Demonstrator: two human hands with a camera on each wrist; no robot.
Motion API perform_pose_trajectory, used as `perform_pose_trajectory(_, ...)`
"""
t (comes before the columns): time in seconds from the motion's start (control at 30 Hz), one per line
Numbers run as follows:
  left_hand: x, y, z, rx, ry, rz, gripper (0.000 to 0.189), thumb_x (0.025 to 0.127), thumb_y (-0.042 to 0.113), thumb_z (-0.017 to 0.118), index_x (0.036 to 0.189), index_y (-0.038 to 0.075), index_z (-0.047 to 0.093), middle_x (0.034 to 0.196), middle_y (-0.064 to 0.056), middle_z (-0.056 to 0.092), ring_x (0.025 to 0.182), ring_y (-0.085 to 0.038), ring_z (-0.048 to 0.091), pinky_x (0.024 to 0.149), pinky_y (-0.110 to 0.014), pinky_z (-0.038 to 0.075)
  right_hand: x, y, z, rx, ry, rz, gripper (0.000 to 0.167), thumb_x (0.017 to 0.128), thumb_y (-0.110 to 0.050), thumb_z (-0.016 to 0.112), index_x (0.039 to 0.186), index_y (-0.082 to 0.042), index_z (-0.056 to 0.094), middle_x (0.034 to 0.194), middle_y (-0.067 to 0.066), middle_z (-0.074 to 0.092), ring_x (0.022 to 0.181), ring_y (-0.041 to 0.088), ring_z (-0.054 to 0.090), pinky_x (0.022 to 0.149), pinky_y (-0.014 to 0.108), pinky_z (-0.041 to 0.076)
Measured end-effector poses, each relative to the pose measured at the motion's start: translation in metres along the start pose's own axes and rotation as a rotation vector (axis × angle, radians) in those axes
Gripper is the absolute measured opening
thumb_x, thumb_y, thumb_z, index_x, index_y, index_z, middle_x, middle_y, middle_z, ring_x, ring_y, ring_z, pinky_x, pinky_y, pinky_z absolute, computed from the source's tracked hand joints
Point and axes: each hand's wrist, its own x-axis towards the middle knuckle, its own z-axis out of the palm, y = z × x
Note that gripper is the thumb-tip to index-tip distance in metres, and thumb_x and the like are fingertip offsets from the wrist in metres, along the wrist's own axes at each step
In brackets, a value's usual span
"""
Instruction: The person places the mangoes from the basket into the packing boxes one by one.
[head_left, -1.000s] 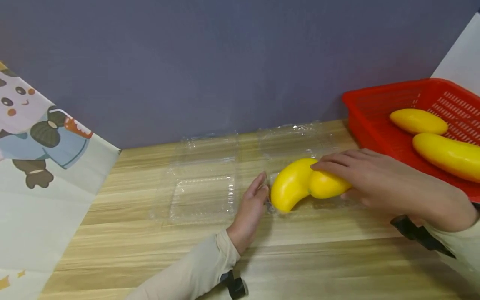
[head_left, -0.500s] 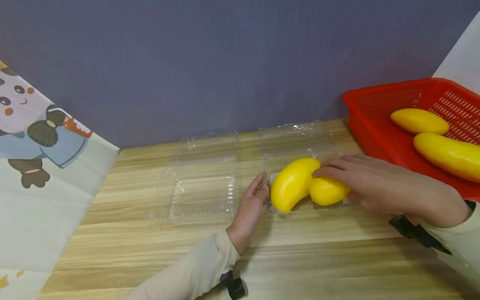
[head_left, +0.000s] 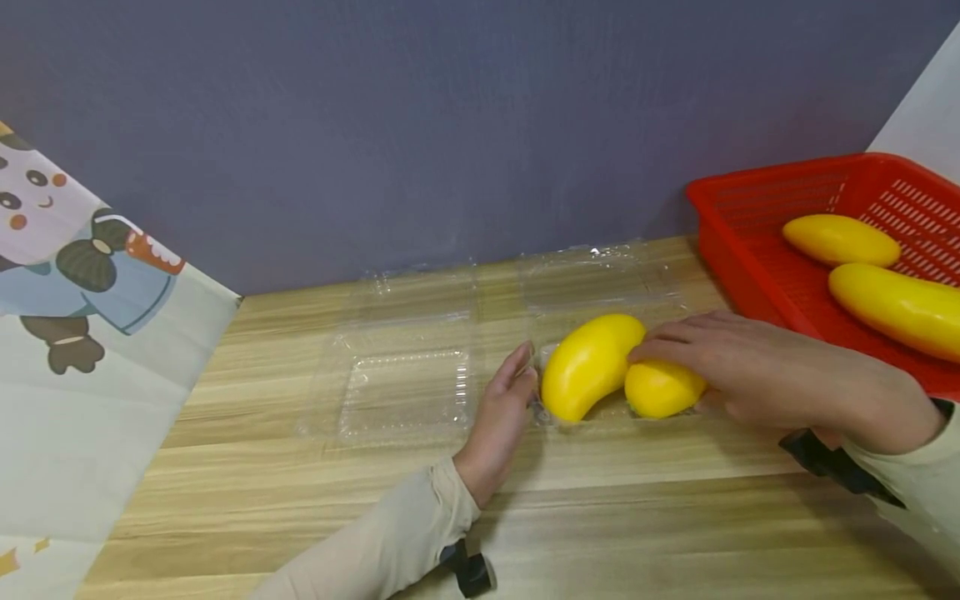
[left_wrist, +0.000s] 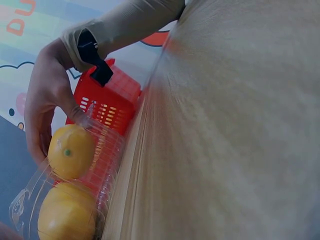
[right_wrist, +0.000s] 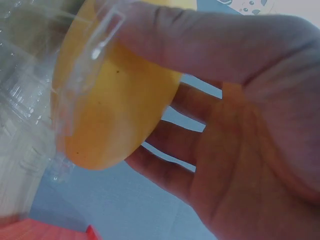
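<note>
My right hand [head_left: 720, 358] grips a yellow mango [head_left: 663, 390], thumb on one side and fingers on the other, low in the right clear plastic clamshell box [head_left: 600, 279]. Beside it a second, curved mango [head_left: 592, 367] lies in the same box. In the right wrist view the held mango [right_wrist: 115, 110] sits behind the box's clear rim. My left hand [head_left: 498, 421] touches that box's left side with its fingers fairly straight. The left wrist view shows both mangoes inside the clear wall, with the upper mango [left_wrist: 72, 151] under the right hand.
A second clear clamshell box [head_left: 405, 396] stands with its lid laid back on the wooden table [head_left: 570, 525], left of the left hand. At the right, a red basket [head_left: 738, 267] holds a mango [head_left: 840, 240] and a longer yellow fruit [head_left: 900, 308]. A grey wall [head_left: 450, 133] closes the back.
The right hand has lowered its mango toward the near side of the box, slightly apart from the curved mango. The left hand has stayed in place.
</note>
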Motion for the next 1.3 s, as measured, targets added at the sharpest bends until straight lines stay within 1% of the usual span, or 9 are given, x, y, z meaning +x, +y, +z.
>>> perform_pose_trajectory(0.13,0.0002,-0.0001,0.0002,-0.006,-0.002,0.004,0.051,0.105,0.024,0.04,0.155,0.02,0.033,0.163,-0.002,0.031,0.146,-0.024,0.037,0.123,-0.047,0.031,0.0004,0.0005,0.0009,0.004,-0.009,-0.005,0.071,0.072,-0.007,0.086,0.13,-0.037,0.057,0.135,-0.01,0.06,0.125,0.023,0.056,0.105,0.055,0.047)
perform_pose_trajectory(0.33,-0.0003,0.0,0.0006,-0.011,-0.004,0.012,0.051,0.105,0.023,0.04,0.155,0.018,0.033,0.162,-0.002,0.032,0.148,-0.025,0.034,0.123,-0.047,0.031,0.0009,0.0014,0.0005,0.02,-0.029,-0.01,0.076,0.066,-0.014,0.091,0.131,-0.038,0.057,0.137,-0.011,0.059,0.126,0.023,0.056,0.106,0.057,0.046)
perform_pose_trajectory(0.47,0.0002,-0.0002,0.0007,-0.016,-0.005,0.009,0.051,0.105,0.022,0.04,0.155,0.018,0.033,0.162,-0.002,0.032,0.149,-0.025,0.033,0.123,-0.046,0.032,0.001,0.0018,-0.0006,0.033,-0.034,-0.013,0.07,0.07,-0.018,0.09,0.128,-0.04,0.059,0.136,-0.012,0.06,0.125,0.022,0.057,0.105,0.057,0.047)
perform_pose_trajectory(0.57,0.0006,-0.0008,0.0005,-0.02,-0.006,0.022,0.05,0.105,0.021,0.04,0.155,0.015,0.033,0.162,-0.005,0.032,0.149,-0.027,0.031,0.123,-0.046,0.032,0.0015,0.0024,-0.0011,0.039,-0.032,-0.016,0.063,0.074,-0.02,0.087,0.127,-0.041,0.059,0.134,-0.014,0.061,0.125,0.021,0.057,0.104,0.056,0.048)
perform_pose_trajectory(0.73,0.0009,-0.001,0.0008,-0.021,-0.004,0.02,0.05,0.105,0.02,0.04,0.155,0.015,0.033,0.162,-0.004,0.032,0.15,-0.026,0.03,0.123,-0.045,0.032,0.0015,0.0039,-0.0006,0.028,-0.017,-0.019,0.057,0.076,-0.019,0.086,0.123,-0.04,0.062,0.126,-0.019,0.063,0.12,0.018,0.06,0.102,0.052,0.05)
perform_pose_trajectory(0.83,0.0009,-0.0015,0.0011,-0.025,-0.004,0.022,0.05,0.105,0.02,0.039,0.155,0.014,0.033,0.162,-0.004,0.032,0.15,-0.026,0.03,0.123,-0.046,0.031,0.0017,0.0052,0.0002,0.034,-0.023,-0.017,0.055,0.077,-0.022,0.085,0.123,-0.04,0.062,0.125,-0.019,0.063,0.119,0.017,0.06,0.102,0.052,0.051)
perform_pose_trajectory(0.97,0.0009,-0.0026,0.0008,-0.031,0.0,0.031,0.05,0.105,0.019,0.039,0.155,0.012,0.033,0.162,-0.006,0.032,0.15,-0.028,0.03,0.123,-0.046,0.031,0.0036,0.0064,0.0019,0.051,-0.036,-0.027,0.061,0.073,-0.025,0.088,0.126,-0.039,0.062,0.129,-0.017,0.063,0.122,0.02,0.059,0.103,0.053,0.05)
perform_pose_trajectory(1.1,0.0014,-0.0022,0.001,-0.03,0.007,0.023,0.05,0.105,0.019,0.04,0.155,0.014,0.034,0.162,-0.004,0.033,0.15,-0.026,0.03,0.123,-0.045,0.032,0.0062,0.0069,0.0037,0.042,-0.031,-0.052,0.068,0.068,-0.024,0.091,0.127,-0.037,0.062,0.131,-0.014,0.063,0.123,0.022,0.059,0.103,0.055,0.049)
perform_pose_trajectory(1.3,0.0014,-0.0001,0.0022,-0.029,0.007,0.011,0.05,0.105,0.02,0.04,0.155,0.018,0.033,0.162,0.0,0.032,0.15,-0.023,0.031,0.123,-0.044,0.032,0.0074,0.0047,0.0078,0.015,-0.015,-0.04,0.068,0.067,-0.022,0.092,0.127,-0.038,0.062,0.134,-0.011,0.062,0.124,0.022,0.058,0.104,0.055,0.048)
